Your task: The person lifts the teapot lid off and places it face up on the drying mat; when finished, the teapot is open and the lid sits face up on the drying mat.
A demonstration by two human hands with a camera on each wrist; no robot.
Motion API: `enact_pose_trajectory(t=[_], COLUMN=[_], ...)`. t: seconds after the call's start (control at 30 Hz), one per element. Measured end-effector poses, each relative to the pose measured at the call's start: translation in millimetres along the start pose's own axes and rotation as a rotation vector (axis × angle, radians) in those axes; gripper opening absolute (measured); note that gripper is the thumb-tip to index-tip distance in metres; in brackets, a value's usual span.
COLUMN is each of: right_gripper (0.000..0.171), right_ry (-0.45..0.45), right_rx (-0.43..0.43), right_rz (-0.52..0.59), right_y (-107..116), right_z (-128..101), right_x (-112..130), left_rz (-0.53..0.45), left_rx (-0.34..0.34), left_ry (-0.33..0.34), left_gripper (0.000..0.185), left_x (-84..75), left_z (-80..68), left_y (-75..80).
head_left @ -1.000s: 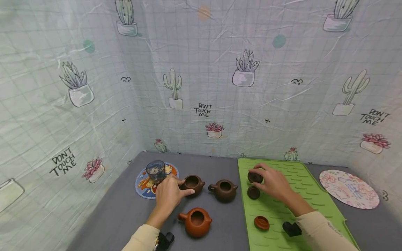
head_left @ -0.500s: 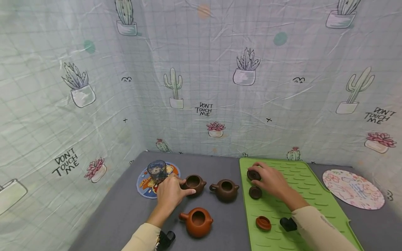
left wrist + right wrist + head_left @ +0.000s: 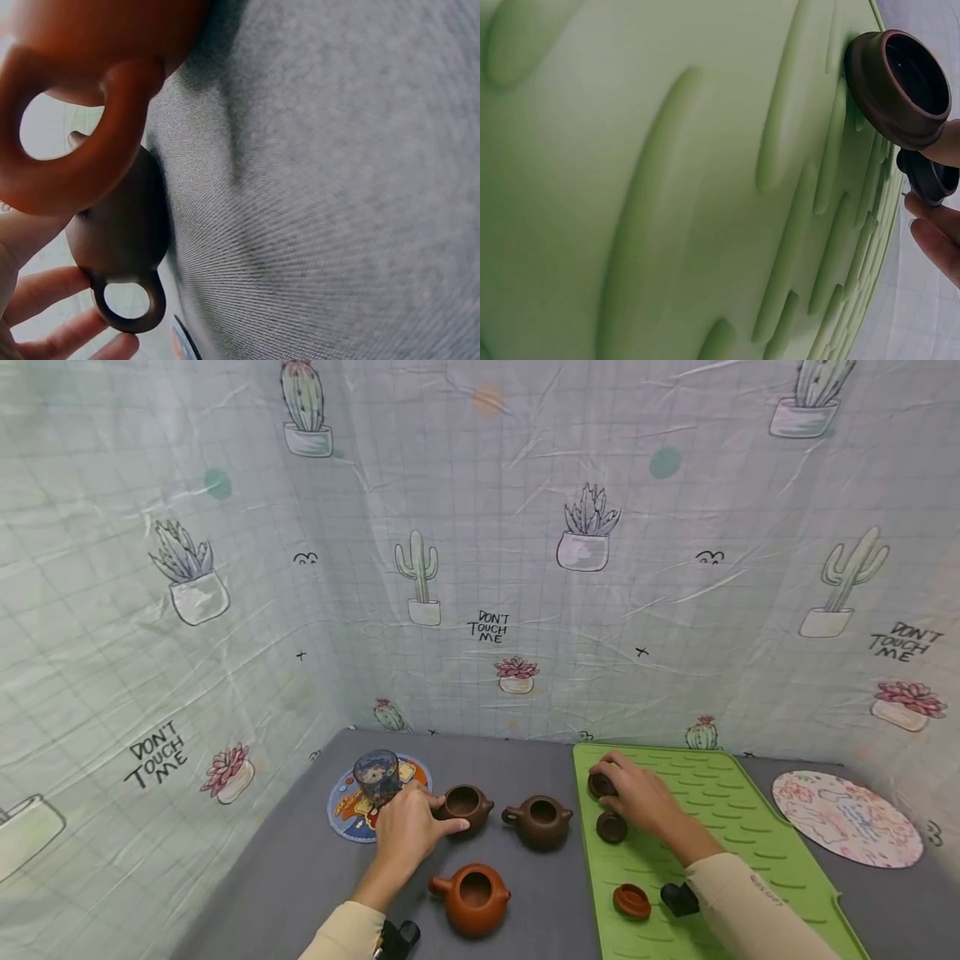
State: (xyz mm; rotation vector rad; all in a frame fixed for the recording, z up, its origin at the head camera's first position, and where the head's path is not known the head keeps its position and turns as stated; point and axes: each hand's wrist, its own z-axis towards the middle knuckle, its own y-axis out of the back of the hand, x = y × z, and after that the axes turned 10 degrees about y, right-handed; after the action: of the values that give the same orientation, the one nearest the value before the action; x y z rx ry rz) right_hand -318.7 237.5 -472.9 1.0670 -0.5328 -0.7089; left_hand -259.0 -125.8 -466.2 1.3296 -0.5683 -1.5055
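My left hand point(image 3: 408, 828) holds a small dark brown teapot point(image 3: 474, 811), thumb and index finger on either side of its body. In the left wrist view, fingers point(image 3: 52, 292) reach behind that pot's ring handle point(image 3: 155, 300). My right hand point(image 3: 637, 792) pinches a dark lid point(image 3: 601, 785) at the far left of a green mat point(image 3: 705, 768). Just nearer lies another dark lid point(image 3: 612, 827), hollow side up in the right wrist view. A second dark teapot point(image 3: 542, 822) and an orange-brown teapot point(image 3: 477, 902) stand lidless on the table.
An orange-brown lid point(image 3: 632, 902) lies nearer on the mat. Behind my left hand a glass point(image 3: 377, 774) stands on a round patterned coaster point(image 3: 343, 827). A pink floral oval mat point(image 3: 847, 818) lies at the far right. A patterned sheet point(image 3: 517, 568) rises behind the table.
My right hand has shifted a little left with the far dark lid, which sits nearer the mat's left edge. My left hand stays at the same teapot.
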Motion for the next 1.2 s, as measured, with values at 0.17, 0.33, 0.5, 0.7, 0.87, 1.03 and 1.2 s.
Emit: enact_pose_trajectory(t=[0.17, 0.33, 0.5, 0.7, 0.87, 1.03, 1.2], right_gripper=[0.043, 0.043, 0.043, 0.043, 0.043, 0.043, 0.042], right_ry=[-0.015, -0.007, -0.003, -0.022, -0.034, -0.055, -0.057], right_rx=[0.004, 0.004, 0.008, 0.012, 0.038, 0.07, 0.078], right_rz=[0.022, 0.028, 0.046, 0.061, 0.059, 0.097, 0.089], right_y=[-2.3, -4.4, -6.0, -7.6, -4.2, -1.7, -2.4], right_z=[-1.2, -1.9, -2.2, -0.4, 2.7, 8.3, 9.9], right_x=[-0.2, 0.1, -1.8, -3.9, -0.1, 3.3, 2.6], left_rz=[0.004, 0.005, 0.013, 0.021, 0.024, 0.028, 0.028], left_rx=[-0.011, -0.016, -0.019, -0.034, -0.037, -0.035, -0.037], left_ry=[-0.01, -0.012, -0.008, -0.017, -0.018, -0.008, -0.011], left_gripper=[0.055, 0.056, 0.056, 0.056, 0.056, 0.057, 0.058], left_x=[-0.7, -0.6, -0.6, -1.0, -0.3, 0.4, 0.0], left_z=[-1.0, -1.8, -2.2, -1.7, -1.8, -0.8, -0.2], left_y=[-0.4, -0.5, -0.5, -0.6, -1.9, -2.0, -1.5])
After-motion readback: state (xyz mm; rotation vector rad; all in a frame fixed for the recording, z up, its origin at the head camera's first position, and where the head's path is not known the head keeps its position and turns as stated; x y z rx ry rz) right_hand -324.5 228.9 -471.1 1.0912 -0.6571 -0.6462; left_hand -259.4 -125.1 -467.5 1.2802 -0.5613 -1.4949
